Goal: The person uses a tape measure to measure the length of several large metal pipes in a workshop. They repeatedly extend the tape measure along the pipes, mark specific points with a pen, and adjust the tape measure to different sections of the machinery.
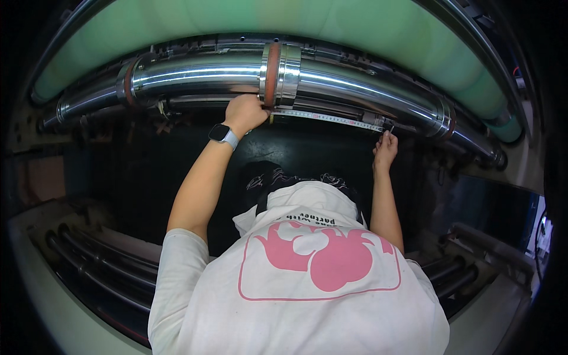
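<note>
A white tape measure (324,118) with dark and red markings is stretched below the shiny metal roller (361,89). At its left end my left hand (245,112) is closed on it, just under the orange-brown ring (271,74) around the roller. A small yellow bit shows beside these fingers; most of what lies inside the hand is hidden. My right hand (386,151) pinches the tape's right end between thumb and fingers, below the roller's right part. A smartwatch (223,135) with a light band is on my left wrist.
A wide pale green roller (260,18) curves above the metal one. Another orange-brown ring (127,84) sits farther left on the metal roller. Dark bars lie at the lower left (97,263) and lower right (458,284), beside the machine's side frames.
</note>
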A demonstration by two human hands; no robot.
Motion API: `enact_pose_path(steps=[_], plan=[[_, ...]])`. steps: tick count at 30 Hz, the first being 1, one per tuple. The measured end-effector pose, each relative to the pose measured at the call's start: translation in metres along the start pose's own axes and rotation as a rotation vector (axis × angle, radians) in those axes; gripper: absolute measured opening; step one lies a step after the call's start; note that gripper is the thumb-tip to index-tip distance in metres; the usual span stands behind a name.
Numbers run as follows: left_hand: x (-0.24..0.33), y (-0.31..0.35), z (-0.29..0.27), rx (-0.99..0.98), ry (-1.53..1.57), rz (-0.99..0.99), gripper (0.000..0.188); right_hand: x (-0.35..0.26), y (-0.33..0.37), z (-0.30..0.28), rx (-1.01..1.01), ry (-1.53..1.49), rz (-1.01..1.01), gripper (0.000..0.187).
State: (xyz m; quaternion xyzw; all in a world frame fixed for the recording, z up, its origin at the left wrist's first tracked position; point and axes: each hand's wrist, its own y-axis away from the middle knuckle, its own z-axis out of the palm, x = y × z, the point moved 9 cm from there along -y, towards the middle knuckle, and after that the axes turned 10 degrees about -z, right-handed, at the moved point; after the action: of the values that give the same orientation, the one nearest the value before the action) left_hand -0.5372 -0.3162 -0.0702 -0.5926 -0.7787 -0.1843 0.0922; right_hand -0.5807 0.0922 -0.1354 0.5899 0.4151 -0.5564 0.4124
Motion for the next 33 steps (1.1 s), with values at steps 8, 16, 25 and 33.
enact_pose_path(steps=[8, 16, 25, 33], plan=[[-0.002, -0.001, 0.003, -0.002, 0.021, -0.024, 0.022, 0.015, 0.017, -0.02, 0.003, 0.01, 0.013, 0.019], [-0.002, -0.001, 0.002, -0.021, -0.006, -0.041, 0.021, 0.024, 0.029, -0.027, -0.03, 0.018, 0.062, 0.023], [0.0, 0.002, -0.005, -0.001, 0.015, -0.045, 0.021, 0.058, 0.034, 0.0, -0.052, -0.215, 0.335, 0.026], [0.0, 0.004, -0.003, -0.038, -0.011, -0.076, 0.021, 0.059, 0.024, -0.022, 0.049, -0.209, 0.271, 0.02]])
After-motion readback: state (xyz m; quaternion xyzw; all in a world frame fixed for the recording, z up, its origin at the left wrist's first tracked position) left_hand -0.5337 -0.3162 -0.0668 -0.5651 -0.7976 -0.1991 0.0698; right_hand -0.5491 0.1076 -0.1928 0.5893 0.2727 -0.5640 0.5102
